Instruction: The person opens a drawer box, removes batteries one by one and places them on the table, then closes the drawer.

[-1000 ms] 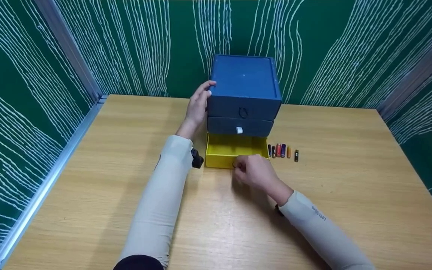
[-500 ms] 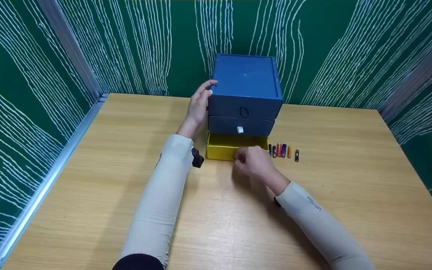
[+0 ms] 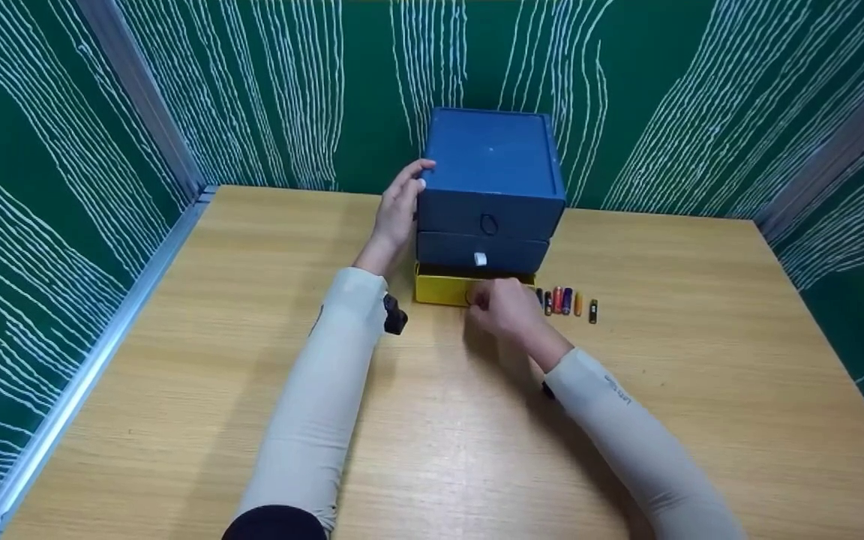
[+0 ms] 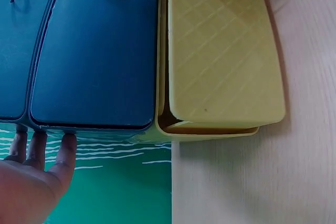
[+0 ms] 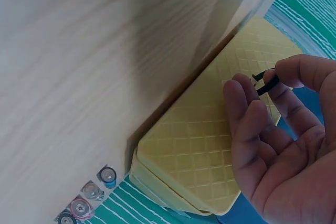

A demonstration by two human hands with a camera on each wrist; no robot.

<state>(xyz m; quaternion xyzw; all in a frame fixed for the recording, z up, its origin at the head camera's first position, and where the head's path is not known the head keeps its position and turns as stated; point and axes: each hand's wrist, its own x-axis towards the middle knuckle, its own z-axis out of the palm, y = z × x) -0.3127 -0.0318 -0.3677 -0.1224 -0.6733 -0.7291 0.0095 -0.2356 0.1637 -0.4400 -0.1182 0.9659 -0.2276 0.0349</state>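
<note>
A small drawer unit (image 3: 490, 154) with two blue drawers above a yellow one stands at the back of the table. My left hand (image 3: 396, 214) rests against its left side, fingertips at the upper edge; in the left wrist view its straight fingers touch the blue side. Slightly pulled out is the bottom yellow drawer (image 3: 441, 290), with a quilted front. Thumb and index finger of my right hand (image 3: 511, 309) pinch the black loop pull (image 5: 269, 84) on that front; the other fingers lie close to the drawer face.
Several small batteries (image 3: 558, 300) stand or lie on the wooden table (image 3: 177, 337), just right of the drawer unit. Green walls (image 3: 372, 90) with white wavy lines rise behind and at both sides. The middle drawer has a white pull (image 3: 480, 259).
My right hand has moved away from me, pushing the yellow drawer most of the way in. The left hand stays on the unit's side, and the batteries have not moved.
</note>
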